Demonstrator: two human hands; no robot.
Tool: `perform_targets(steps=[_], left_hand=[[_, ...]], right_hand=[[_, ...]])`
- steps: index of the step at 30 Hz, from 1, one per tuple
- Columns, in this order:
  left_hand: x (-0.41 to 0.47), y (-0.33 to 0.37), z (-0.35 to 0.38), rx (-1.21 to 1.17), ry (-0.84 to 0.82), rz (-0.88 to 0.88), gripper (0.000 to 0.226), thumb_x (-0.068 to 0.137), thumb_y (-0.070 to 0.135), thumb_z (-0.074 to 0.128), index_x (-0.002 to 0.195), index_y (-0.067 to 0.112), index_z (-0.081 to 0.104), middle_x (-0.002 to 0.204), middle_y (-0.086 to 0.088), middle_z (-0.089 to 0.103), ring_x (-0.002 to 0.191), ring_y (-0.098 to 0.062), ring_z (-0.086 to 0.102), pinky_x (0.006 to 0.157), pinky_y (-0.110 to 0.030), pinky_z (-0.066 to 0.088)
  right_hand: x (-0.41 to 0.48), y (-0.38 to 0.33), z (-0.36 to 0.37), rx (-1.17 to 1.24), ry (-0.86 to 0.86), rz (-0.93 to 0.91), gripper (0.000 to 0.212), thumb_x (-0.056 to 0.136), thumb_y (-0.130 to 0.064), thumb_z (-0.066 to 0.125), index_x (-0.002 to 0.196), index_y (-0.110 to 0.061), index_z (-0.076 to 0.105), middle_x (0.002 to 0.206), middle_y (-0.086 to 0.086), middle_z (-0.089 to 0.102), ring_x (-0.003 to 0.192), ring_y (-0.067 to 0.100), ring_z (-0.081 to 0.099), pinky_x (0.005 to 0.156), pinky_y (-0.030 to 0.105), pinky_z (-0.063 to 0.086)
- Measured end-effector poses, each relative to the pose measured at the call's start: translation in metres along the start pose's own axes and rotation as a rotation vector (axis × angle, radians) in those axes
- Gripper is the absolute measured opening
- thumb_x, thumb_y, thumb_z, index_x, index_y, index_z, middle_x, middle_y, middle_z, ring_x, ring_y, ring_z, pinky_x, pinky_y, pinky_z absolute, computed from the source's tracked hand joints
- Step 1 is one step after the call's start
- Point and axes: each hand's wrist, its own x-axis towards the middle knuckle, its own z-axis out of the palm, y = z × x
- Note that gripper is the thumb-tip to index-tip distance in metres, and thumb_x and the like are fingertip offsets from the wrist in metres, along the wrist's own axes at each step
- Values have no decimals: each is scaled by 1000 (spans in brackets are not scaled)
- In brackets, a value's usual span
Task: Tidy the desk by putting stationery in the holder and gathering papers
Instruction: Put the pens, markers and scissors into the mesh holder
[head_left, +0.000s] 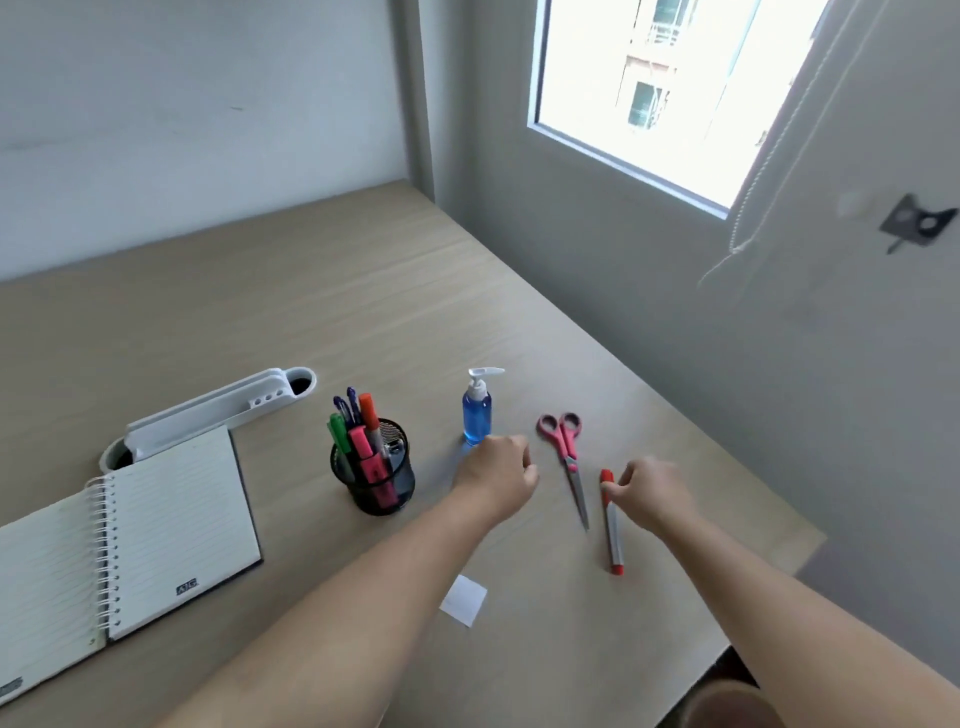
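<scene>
A black mesh holder (374, 480) stands mid-desk with several pens and markers in it. Pink-handled scissors (566, 457) lie flat to its right. A red-and-silver marker (613, 525) lies beside them. My right hand (652, 493) rests over the marker's red cap end, with the fingertips touching it. My left hand (498, 475) hovers between the holder and the scissors, fingers curled, holding nothing. A small white paper slip (464, 600) lies near the front, under my left forearm. An open spiral notebook (130, 551) lies at the left.
A blue pump bottle (478, 415) stands just behind my left hand. A long white desk organiser (208, 410) lies behind the notebook. The desk (311, 312) ends at a wall with a window on the right; its right corner is near my right forearm.
</scene>
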Motion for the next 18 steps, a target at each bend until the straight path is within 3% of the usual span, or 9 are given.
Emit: perform_targets(steps=[3,6,8,11,14,18], left_hand=[[25,16,27,1,-80,-92,29,89,33,54,101,9,65,107,-13,69,100,-31,64,81,-34,52],[51,29,43,6,-107,-188,38,89,40,57,105,6,64,111,-15,68,103,-33,64,81,-35,51],[66,38,50,27,-97,-242,41,88,43,59,107,7,63,113,-15,67,105,-33,63,78,-32,49],[83,48,58,108,-60,-312,48,84,50,63,109,9,62,115,-13,66,107,-31,64,73,-31,46],[93,58,67,138,-54,-360,43,84,44,65,111,10,61,116,-12,66,106,-30,64,69,-31,43],[94,63,71,57,-71,-450,47,81,37,71,116,8,59,117,-12,64,107,-28,63,72,-31,46]], right_hand=[[8,19,10,-35,-120,54,36,78,-39,70,86,-4,67,92,15,70,71,25,59,57,25,40],[20,24,14,-36,-167,60,25,76,-30,68,81,-6,65,89,14,68,72,26,60,57,25,40],[30,27,12,-21,-174,51,20,75,-28,66,73,-9,60,78,11,63,69,26,57,50,25,36],[43,33,8,71,-188,53,33,76,-29,67,57,-14,45,58,4,50,57,21,49,45,25,29],[50,41,5,145,-208,48,38,76,-28,68,51,-16,42,51,1,46,47,14,44,44,25,30],[52,44,7,167,-206,32,37,74,-26,68,50,-17,42,52,2,47,52,16,46,45,25,30]])
